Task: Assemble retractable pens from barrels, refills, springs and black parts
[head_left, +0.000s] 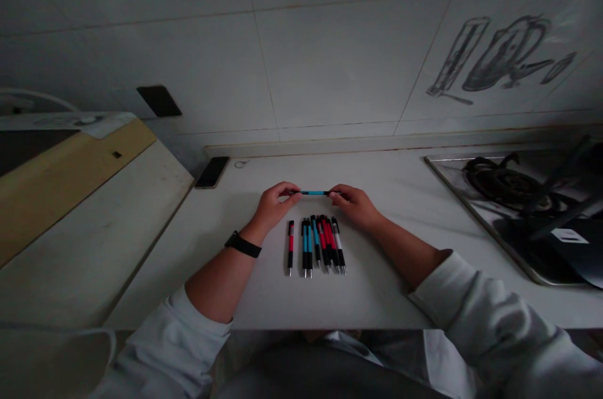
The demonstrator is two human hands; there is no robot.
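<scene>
Our left hand [274, 205] and right hand [357, 203] pinch opposite ends of a blue-and-black ballpoint pen [315, 193], assorted pens [316, 242] lying just nearer us than both hands.

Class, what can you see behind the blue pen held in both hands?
Behind the blue pen, the white counter runs back to a ledge and the tiled wall. The left hand and right hand, gripping its ends, hide whatever lies directly behind them.
</scene>
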